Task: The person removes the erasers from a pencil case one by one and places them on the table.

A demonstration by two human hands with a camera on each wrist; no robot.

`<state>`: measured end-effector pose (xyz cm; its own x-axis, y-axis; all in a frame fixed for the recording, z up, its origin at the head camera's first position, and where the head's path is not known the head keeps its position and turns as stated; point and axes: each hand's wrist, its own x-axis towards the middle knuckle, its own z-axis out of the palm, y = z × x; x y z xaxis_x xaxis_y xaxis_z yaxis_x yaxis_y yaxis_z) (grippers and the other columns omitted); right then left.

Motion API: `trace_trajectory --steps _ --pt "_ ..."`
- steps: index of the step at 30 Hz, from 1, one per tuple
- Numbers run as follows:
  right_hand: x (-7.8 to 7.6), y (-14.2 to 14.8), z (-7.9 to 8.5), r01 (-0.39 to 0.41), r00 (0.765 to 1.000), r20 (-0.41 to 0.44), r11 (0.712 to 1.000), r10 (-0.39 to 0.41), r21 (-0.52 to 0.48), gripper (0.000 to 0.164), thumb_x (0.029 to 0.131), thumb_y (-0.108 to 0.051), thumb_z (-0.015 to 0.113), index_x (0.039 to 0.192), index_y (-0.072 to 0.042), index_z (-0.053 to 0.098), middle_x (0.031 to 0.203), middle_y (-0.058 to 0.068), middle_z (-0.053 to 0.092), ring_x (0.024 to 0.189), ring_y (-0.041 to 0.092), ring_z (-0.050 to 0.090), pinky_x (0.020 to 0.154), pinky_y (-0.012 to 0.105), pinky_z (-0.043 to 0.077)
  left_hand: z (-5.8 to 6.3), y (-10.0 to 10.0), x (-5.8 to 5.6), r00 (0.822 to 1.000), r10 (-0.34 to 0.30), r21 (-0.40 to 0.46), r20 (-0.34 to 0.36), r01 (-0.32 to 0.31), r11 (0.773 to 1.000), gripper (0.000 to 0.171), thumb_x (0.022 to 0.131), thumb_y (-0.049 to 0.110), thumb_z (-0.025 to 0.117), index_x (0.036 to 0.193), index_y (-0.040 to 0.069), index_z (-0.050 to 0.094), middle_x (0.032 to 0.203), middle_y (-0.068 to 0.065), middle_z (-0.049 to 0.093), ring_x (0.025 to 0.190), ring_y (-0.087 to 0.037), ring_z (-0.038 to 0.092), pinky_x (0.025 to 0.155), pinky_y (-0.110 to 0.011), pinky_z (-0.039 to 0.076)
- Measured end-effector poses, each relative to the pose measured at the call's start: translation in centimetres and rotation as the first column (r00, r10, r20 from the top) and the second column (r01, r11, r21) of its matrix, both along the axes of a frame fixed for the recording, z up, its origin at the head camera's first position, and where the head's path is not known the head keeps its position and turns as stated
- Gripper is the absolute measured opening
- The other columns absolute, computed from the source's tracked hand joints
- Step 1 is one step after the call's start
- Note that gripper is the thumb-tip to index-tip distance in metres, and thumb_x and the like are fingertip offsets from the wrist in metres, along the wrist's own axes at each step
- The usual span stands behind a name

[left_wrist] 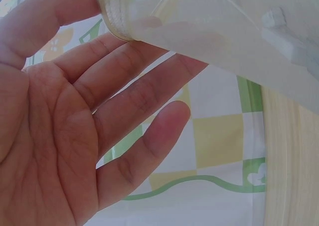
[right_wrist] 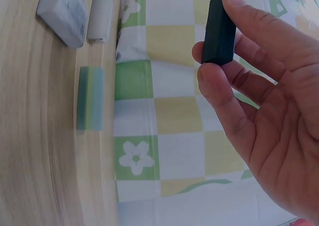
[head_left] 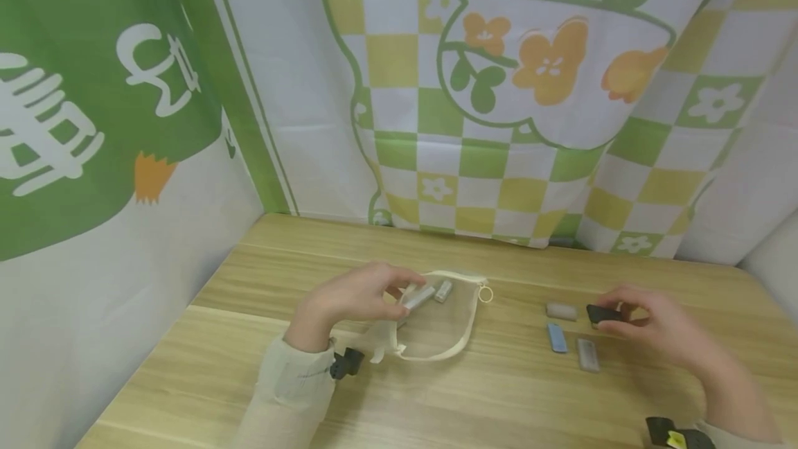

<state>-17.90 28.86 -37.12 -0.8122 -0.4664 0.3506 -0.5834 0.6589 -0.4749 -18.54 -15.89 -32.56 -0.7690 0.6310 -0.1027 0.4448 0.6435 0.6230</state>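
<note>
My left hand (head_left: 368,291) pinches the edge of a translucent zip pouch (head_left: 458,328), its thumb on the near side and its fingers behind the fabric. The pouch lies on the table with pale trim and a ring on its zip. Two whitish blocks (head_left: 443,291) show at the pouch. Off to the right, my right hand (head_left: 654,321) holds a black eraser (right_wrist: 219,31) between thumb and fingertips, above the table. Near it lie a blue eraser (head_left: 557,338), a grey-white eraser (head_left: 587,354) and a beige-grey one (head_left: 561,311).
A striped green, yellow and blue block (right_wrist: 90,99) sits on the table in the right wrist view. The wooden table (head_left: 249,366) ends at a patterned curtain (head_left: 461,179) behind and a white and green cloth (head_left: 125,262) on the left.
</note>
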Motion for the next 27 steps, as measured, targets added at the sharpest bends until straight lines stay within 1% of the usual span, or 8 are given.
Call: trace_trajectory --steps 5,8,12,16,18,21,24,27 --pt "-0.1 0.7 -0.3 0.020 1.000 -0.001 1.000 -0.020 0.001 0.028 0.075 -0.004 0.082 0.100 -0.011 0.073 0.097 -0.020 0.064 0.075 -0.007 0.056 0.060 0.019 0.051 0.0 0.0 0.0 1.000 0.003 -0.004 0.002 -0.003 1.000 0.055 0.087 0.012 0.065 0.141 0.006 0.055 0.140 -0.012 0.060 0.118 -0.030 0.064 0.101 -0.050 0.051" --pt "-0.2 1.2 -0.5 0.021 1.000 -0.020 1.000 -0.021 -0.004 0.029 0.073 -0.003 0.083 0.100 -0.011 0.073 0.098 -0.022 0.064 0.074 -0.006 0.056 0.060 0.019 0.049 -0.1 0.0 0.0 1.000 0.001 -0.008 0.001 -0.001 1.000 0.054 0.087 0.011 0.065 0.141 0.006 0.055 0.140 -0.011 0.060 0.118 -0.030 0.064 0.102 -0.050 0.051" --pt "-0.3 1.8 -1.0 0.011 0.999 -0.041 1.000 -0.011 -0.004 0.030 0.071 0.000 0.083 0.097 -0.009 0.073 0.094 -0.021 0.064 0.073 -0.007 0.056 0.058 0.018 0.048 -0.1 0.0 0.0 1.000 -0.002 -0.008 -0.005 0.002 1.000 0.054 0.087 0.011 0.065 0.140 0.005 0.055 0.140 -0.011 0.060 0.118 -0.030 0.064 0.102 -0.050 0.051" --pt "-0.3 2.3 -1.5 -0.014 0.998 -0.060 1.000 0.013 -0.008 0.030 0.068 0.002 0.083 0.094 -0.009 0.073 0.088 -0.017 0.065 0.073 -0.007 0.056 0.057 0.017 0.049 -0.1 0.0 0.0 1.000 -0.006 -0.004 -0.007 0.006 1.000 0.055 0.087 0.011 0.066 0.140 0.005 0.056 0.139 -0.012 0.061 0.117 -0.031 0.065 0.101 -0.049 0.052" --pt "-0.3 2.5 -1.6 -0.024 0.999 -0.031 0.999 0.024 -0.020 0.029 0.069 0.003 0.083 0.094 -0.008 0.072 0.088 -0.015 0.064 0.073 -0.007 0.056 0.057 0.017 0.050 -0.1 0.0 -0.1 1.000 -0.004 -0.002 -0.007 0.004 1.000 0.054 0.087 0.011 0.066 0.140 0.005 0.056 0.138 -0.012 0.061 0.117 -0.030 0.065 0.101 -0.049 0.052" --pt "-0.3 2.8 -1.7 -0.020 1.000 0.023 1.000 0.020 -0.019 0.028 0.072 0.002 0.082 0.095 -0.008 0.072 0.089 -0.016 0.063 0.074 -0.006 0.055 0.057 0.018 0.052 -0.1 0.0 -0.1 1.000 0.001 0.001 -0.001 -0.001 1.000 0.055 0.087 0.011 0.066 0.140 0.005 0.055 0.138 -0.012 0.061 0.118 -0.031 0.064 0.101 -0.049 0.052" --pt "-0.2 3.1 -1.7 -0.003 0.997 0.080 1.000 0.001 0.017 0.025 0.074 -0.002 0.081 0.097 -0.008 0.071 0.090 -0.017 0.062 0.075 -0.007 0.054 0.058 0.018 0.053 -0.2 -0.1 -0.1 1.000 0.001 0.003 0.000 -0.001 1.000 0.055 0.087 0.011 0.066 0.140 0.005 0.055 0.139 -0.012 0.061 0.118 -0.031 0.064 0.102 -0.049 0.052" --pt "0.0 3.3 -1.8 0.019 0.994 0.105 0.998 -0.026 0.063 0.024 0.075 -0.005 0.082 0.096 -0.007 0.071 0.089 -0.017 0.062 0.075 -0.009 0.053 0.059 0.019 0.053 -0.1 -0.1 -0.1 1.000 0.001 0.006 0.002 -0.001 1.000 0.055 0.087 0.011 0.066 0.140 0.005 0.055 0.140 -0.012 0.060 0.119 -0.031 0.064 0.102 -0.050 0.051"
